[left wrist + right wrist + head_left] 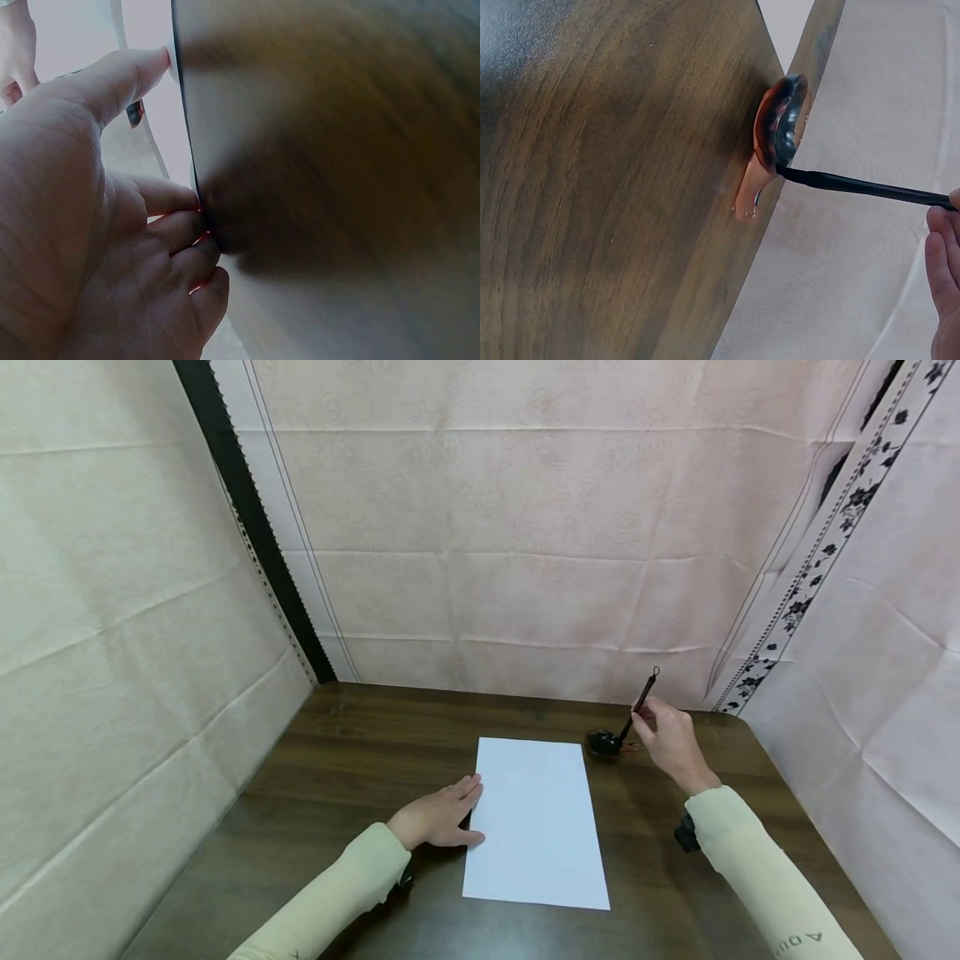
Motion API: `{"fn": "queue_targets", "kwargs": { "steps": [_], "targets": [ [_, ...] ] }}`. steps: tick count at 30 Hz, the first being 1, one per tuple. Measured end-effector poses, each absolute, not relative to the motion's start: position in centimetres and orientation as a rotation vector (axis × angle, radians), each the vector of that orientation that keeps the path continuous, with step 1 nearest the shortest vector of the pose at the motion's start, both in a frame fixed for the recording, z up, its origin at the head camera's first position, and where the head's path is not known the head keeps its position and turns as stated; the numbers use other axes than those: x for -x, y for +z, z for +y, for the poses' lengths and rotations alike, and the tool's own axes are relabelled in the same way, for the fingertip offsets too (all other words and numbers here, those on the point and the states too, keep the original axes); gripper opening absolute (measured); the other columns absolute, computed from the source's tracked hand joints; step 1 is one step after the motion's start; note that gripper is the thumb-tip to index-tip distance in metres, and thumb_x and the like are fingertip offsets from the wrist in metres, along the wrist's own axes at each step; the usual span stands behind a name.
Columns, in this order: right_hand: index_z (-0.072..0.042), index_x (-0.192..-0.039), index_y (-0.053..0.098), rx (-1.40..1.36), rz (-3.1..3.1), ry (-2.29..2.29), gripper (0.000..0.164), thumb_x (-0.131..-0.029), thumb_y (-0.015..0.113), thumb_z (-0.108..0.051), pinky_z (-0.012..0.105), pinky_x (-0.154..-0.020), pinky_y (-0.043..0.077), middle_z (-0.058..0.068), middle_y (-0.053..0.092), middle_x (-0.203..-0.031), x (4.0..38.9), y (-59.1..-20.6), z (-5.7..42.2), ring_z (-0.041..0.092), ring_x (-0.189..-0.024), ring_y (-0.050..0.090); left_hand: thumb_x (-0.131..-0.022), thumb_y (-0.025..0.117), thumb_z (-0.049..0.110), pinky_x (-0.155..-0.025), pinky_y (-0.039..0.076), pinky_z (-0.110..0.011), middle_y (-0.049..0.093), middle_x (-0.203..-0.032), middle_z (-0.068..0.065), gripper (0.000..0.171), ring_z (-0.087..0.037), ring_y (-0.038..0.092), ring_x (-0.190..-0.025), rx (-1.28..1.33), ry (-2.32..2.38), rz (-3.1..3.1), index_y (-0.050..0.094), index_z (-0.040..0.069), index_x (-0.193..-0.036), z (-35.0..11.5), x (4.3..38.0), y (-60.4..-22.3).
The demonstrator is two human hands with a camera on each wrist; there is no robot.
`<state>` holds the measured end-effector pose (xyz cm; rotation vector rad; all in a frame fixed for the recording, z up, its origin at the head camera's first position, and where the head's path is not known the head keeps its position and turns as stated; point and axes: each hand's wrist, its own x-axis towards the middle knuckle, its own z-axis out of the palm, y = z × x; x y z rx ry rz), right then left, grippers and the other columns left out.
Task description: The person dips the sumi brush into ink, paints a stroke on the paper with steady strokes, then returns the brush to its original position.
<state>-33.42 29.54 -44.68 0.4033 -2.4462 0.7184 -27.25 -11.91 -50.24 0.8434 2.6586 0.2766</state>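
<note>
At one o'clock from the white rectangular paper, the right hand pinches a slim black brush, likely inking in a black-and-brown dish. Left hand, fingers straight, touches nine o'clock; next, lift cleanly.

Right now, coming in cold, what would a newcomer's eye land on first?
Probably the bright white sheet, flat and blank on the dark wooden table, with the left hand resting at its left edge. Next, the black brush in the right hand, slanting down to the small brown, black-stained dish near the sheet's far right corner.
</note>
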Motion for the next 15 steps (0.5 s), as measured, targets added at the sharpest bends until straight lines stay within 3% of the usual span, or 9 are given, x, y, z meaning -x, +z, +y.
{"fn": "queue_targets", "kwargs": {
  "steps": [15],
  "targets": [
    [0.000, -0.110, 0.071, -0.448, -2.396, 0.698, 0.011, -0.100, 0.069, -0.002, 0.054, -0.079, 0.062, 0.021, 0.077, -0.103, 33.69, -43.81, 29.23, 0.037, -0.094, 0.075, -0.100, 0.063, 0.057, -0.132, 0.029, -0.045, 0.021, -0.178, -0.010, 0.092, -0.025, 0.021, -0.166, -0.836, 0.272, 2.671, 0.028, 0.005, -0.167, -11.92, 27.19, -50.30]
  ]
}}
